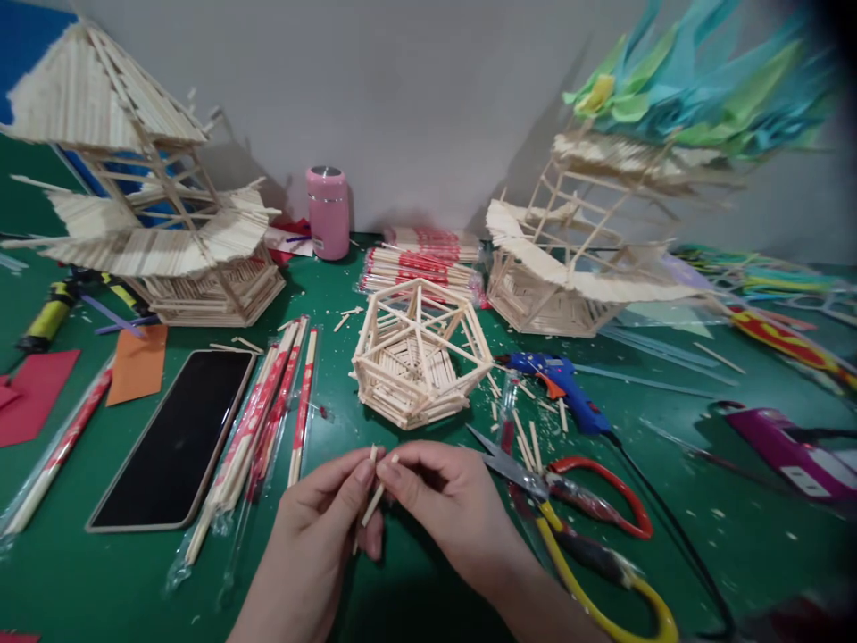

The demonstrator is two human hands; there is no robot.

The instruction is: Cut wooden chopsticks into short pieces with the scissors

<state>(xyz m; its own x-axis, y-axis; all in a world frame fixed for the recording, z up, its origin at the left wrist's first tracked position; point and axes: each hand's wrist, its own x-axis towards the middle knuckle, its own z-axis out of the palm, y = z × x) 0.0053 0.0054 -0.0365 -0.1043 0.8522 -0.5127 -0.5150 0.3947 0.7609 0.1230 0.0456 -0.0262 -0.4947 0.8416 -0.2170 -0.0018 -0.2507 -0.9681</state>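
Note:
My left hand [321,518] and my right hand [448,505] meet low in the middle of the view, both pinching short wooden sticks [372,505] between thumb and fingertips. Just beyond them on the green mat [415,572] stands a small hexagonal stick frame [419,353], apart from both hands. Scissors with red and yellow handles [569,500] lie right beside my right hand, blades pointing toward the frame.
A blue glue gun [562,384] lies right of the frame. A phone [175,438] and wrapped chopsticks [264,429] lie left. Two tall stick pagoda models [153,223] [582,259], a pink cup [328,212] and chopstick packs [421,259] stand at the back.

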